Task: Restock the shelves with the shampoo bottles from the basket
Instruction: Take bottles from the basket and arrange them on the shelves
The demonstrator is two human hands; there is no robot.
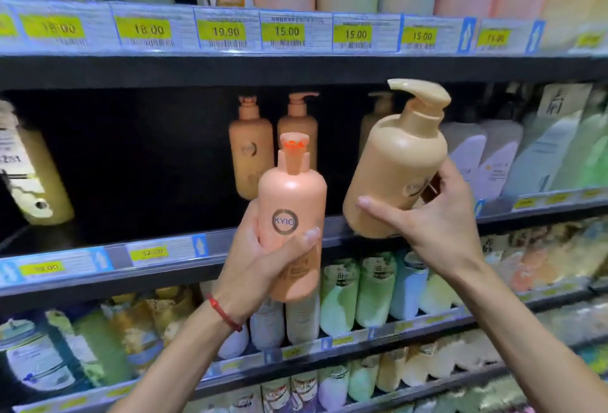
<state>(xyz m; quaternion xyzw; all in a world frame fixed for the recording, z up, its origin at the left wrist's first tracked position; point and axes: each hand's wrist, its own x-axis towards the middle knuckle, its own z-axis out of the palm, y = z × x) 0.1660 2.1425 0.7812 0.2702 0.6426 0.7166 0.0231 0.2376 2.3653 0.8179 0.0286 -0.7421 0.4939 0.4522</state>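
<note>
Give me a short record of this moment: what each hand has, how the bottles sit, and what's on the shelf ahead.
left hand: holds the peach bottle, upright, KYIO logo facing the camera
right hand: holds the tan pump bottle, tilted, base near the shelf edge
middle shelf: an orange bottle and its neighbour stand at the back
left wrist: red bracelet
</note>
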